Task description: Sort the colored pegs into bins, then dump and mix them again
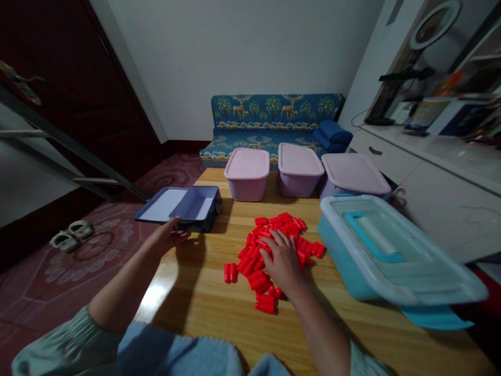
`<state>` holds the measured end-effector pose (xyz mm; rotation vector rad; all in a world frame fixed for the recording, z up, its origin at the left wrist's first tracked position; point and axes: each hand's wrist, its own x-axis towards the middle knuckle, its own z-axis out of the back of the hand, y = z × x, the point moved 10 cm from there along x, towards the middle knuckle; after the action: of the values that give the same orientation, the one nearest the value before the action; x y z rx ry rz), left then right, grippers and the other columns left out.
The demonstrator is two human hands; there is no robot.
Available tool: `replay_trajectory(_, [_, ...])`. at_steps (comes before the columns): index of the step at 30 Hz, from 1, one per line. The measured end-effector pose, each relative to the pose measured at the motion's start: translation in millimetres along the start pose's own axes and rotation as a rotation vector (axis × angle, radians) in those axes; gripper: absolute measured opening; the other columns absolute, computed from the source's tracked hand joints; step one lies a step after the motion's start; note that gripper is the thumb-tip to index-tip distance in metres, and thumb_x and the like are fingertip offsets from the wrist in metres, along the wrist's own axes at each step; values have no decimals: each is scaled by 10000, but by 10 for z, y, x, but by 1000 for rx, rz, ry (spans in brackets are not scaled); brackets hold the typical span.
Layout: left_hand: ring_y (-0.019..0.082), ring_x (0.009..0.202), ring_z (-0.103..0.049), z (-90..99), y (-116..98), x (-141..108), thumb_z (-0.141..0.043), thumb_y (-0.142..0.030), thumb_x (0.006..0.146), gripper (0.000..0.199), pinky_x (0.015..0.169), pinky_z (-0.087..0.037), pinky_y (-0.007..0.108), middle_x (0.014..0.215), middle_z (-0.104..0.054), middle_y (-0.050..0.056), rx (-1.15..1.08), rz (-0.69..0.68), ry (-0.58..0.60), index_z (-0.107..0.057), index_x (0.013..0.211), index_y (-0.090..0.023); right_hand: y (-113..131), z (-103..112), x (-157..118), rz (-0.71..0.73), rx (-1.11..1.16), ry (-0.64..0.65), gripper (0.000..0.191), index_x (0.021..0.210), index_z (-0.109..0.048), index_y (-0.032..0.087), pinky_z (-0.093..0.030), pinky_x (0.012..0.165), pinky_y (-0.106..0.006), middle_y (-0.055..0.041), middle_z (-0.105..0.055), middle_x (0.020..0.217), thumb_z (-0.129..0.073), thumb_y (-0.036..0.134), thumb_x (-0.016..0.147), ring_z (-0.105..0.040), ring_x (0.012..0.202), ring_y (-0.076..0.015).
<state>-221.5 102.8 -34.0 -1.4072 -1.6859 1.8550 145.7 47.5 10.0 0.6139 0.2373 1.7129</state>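
Observation:
A loose pile of small red plastic pieces (256, 256), some rounded like caps, lies in the middle of the wooden table (219, 308). My right hand (282, 256) rests palm down on this pile with its fingers spread. At the left, a dark shallow case (201, 222) with a light lining stands with its lid (158, 204) folded back past the table's edge. My left hand (172, 237) grips the case's near edge, thumb on top and fingers underneath.
Three lidded pink-purple boxes (247, 180) line the far edge. A turquoise bin (340, 245) with a handled, clear lid stands at the right. Beyond are a patterned sofa (270, 120), a white cabinet (422, 183), a metal ladder (74, 149) and shoes (72, 237) on the floor.

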Motion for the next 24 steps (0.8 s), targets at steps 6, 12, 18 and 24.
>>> replay_trajectory(6, [140,458,-539,-170,193,-165,-507,-233,894,111,467,-541,286,567,-467,-8,96,86,38,-525,806,-168,-13,-11,0,5,3,6,313,1177,-681,238,-215,1167,-514,-82,-533,1418,-553,271,893,-416,1346,-272])
replay_trajectory(12, [137,497,-509,-36,-104,-255,-592,-412,807,250,488,-472,272,658,-540,11,490,-246,-37,-583,778,-164,-7,-12,5,9,5,4,307,1166,-685,237,-220,1163,-512,-79,-535,1413,-555,270,890,-414,1343,-274])
replay_trajectory(18, [165,651,-562,-417,-586,-829,-541,-417,818,335,708,-464,291,922,-655,72,936,-1045,-142,-701,993,-180,-3,9,-2,4,8,-8,306,1163,-685,244,-224,1162,-507,-68,-546,1404,-564,267,882,-430,1328,-274])
replay_trajectory(24, [151,647,-586,-857,-364,-743,-514,-524,846,462,685,-451,276,1058,-653,76,1101,-1035,163,-689,1130,-203,7,18,-7,2,8,0,301,1159,-689,248,-221,1166,-501,-69,-547,1403,-565,262,884,-425,1336,-265])
